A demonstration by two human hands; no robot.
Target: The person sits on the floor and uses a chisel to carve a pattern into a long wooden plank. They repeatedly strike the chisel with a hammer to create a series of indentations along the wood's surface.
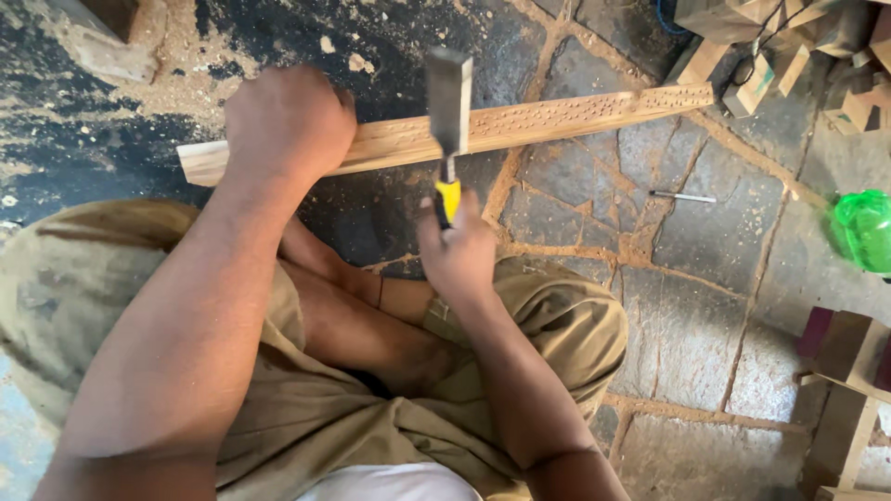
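A long carved wooden strip lies across the stone floor, its right part covered with small punched marks. My left hand is closed in a fist on the strip's left part; whatever it grips is hidden under the fingers. My right hand holds a hammer by its yellow and black handle, the steel head raised over the middle of the strip. I sit cross-legged in khaki trousers just behind the strip.
Sawdust covers the dark floor at upper left. A thin metal tool lies on the stones to the right. Wood offcuts are piled at top right, a green plastic bottle at the right edge, wooden pieces at lower right.
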